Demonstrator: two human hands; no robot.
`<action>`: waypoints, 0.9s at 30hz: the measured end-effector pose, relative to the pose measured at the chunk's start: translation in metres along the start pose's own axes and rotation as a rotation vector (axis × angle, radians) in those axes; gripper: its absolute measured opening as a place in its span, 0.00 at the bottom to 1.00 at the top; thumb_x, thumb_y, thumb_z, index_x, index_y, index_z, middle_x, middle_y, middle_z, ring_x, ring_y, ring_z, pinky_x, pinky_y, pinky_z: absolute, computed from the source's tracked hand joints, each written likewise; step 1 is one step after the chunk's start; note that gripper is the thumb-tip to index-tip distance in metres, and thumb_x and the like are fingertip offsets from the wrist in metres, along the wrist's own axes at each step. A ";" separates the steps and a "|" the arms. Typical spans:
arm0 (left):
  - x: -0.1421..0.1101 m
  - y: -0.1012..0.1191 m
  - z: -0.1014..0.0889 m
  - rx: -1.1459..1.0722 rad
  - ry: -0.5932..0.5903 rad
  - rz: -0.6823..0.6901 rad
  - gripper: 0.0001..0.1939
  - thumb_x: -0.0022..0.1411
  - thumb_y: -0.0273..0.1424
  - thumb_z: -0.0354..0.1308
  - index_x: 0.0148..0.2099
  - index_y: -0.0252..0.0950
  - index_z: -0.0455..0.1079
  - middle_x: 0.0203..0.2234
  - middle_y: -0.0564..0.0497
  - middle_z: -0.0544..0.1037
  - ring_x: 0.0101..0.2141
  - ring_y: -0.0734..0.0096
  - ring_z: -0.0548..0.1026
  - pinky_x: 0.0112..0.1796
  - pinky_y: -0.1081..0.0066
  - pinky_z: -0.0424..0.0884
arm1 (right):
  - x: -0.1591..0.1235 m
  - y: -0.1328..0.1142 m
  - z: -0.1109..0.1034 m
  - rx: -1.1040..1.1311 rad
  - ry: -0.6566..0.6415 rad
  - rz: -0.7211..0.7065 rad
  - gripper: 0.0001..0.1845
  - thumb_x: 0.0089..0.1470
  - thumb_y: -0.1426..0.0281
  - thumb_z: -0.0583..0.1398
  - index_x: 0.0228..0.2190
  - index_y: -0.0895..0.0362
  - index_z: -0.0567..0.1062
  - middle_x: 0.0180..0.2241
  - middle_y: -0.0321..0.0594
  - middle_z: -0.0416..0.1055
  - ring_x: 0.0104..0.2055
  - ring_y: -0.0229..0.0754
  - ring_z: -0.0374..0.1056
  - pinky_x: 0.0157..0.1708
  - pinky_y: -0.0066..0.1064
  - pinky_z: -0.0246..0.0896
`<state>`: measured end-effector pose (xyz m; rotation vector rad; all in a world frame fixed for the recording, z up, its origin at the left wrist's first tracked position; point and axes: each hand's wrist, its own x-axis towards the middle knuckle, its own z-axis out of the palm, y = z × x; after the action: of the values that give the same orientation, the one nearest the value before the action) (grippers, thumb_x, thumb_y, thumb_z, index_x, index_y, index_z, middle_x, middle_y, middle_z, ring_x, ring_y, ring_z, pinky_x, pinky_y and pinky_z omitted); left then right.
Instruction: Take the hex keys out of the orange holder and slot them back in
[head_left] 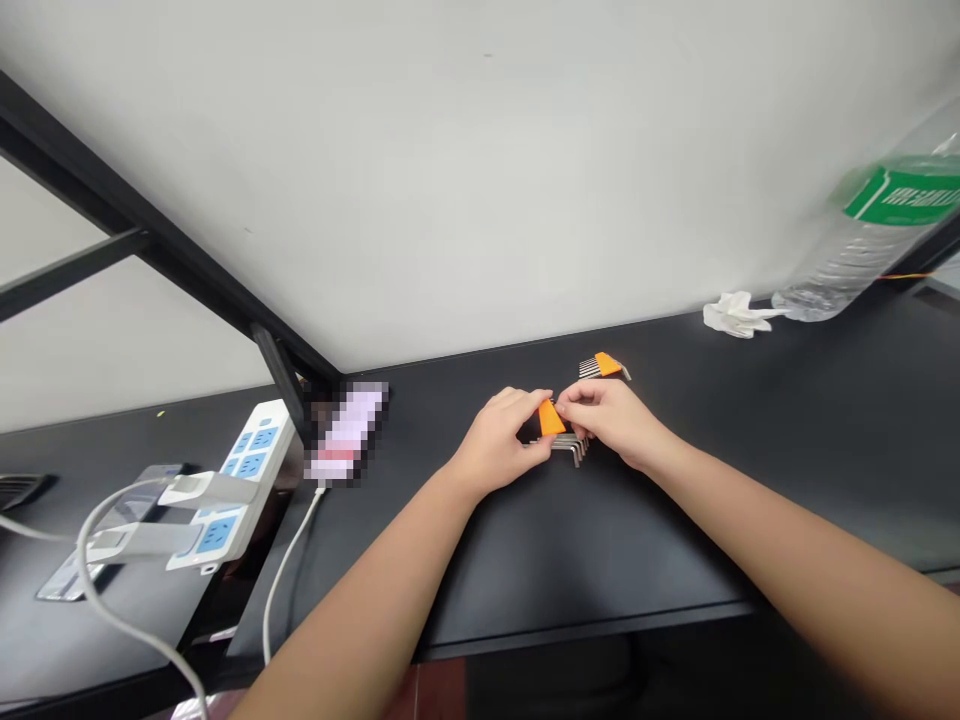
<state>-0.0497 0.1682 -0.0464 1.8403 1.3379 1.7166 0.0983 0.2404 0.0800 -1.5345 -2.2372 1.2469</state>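
An orange hex key holder [551,418] is pinched between the thumb and fingers of my left hand [511,432], just above the black tabletop. My right hand [604,412] is closed in a pinch at the holder's right side; whatever its fingertips grip is too small and hidden to make out. Right below the holder, several L-shaped metal hex keys [574,446] lie side by side, their bent ends at the right. Behind my right hand lies a second orange holder [607,364] with a row of hex keys in it.
A phone [349,432] with a blurred screen lies at the left, a white cable [289,550] running from it. Farther left is a power strip [251,450] with plugs beside a black metal frame [281,375]. Crumpled tissue [736,314] and a large plastic bottle [847,250] are at the back right.
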 end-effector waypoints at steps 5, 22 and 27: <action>-0.001 -0.002 0.000 -0.004 0.006 0.007 0.24 0.61 0.31 0.63 0.60 0.38 0.67 0.46 0.47 0.79 0.43 0.63 0.75 0.46 0.61 0.74 | 0.000 0.000 0.000 -0.076 0.023 -0.052 0.09 0.53 0.63 0.63 0.32 0.56 0.79 0.23 0.35 0.70 0.24 0.38 0.64 0.25 0.30 0.60; 0.003 0.004 -0.010 0.160 -0.164 -0.004 0.23 0.59 0.29 0.62 0.57 0.40 0.68 0.40 0.48 0.77 0.45 0.58 0.73 0.51 0.56 0.66 | 0.002 -0.002 -0.008 -0.225 0.021 0.058 0.02 0.44 0.70 0.58 0.22 0.55 0.69 0.16 0.31 0.62 0.19 0.36 0.58 0.20 0.28 0.52; 0.002 0.002 -0.011 0.171 -0.196 -0.028 0.24 0.57 0.28 0.63 0.57 0.40 0.69 0.42 0.48 0.78 0.47 0.57 0.73 0.51 0.56 0.66 | 0.007 -0.007 -0.034 -0.537 -0.047 0.106 0.03 0.44 0.69 0.60 0.22 0.55 0.73 0.19 0.35 0.68 0.20 0.37 0.61 0.20 0.30 0.52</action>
<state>-0.0589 0.1647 -0.0408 2.0117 1.4595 1.4041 0.1088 0.2632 0.1044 -1.8249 -2.7018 0.7340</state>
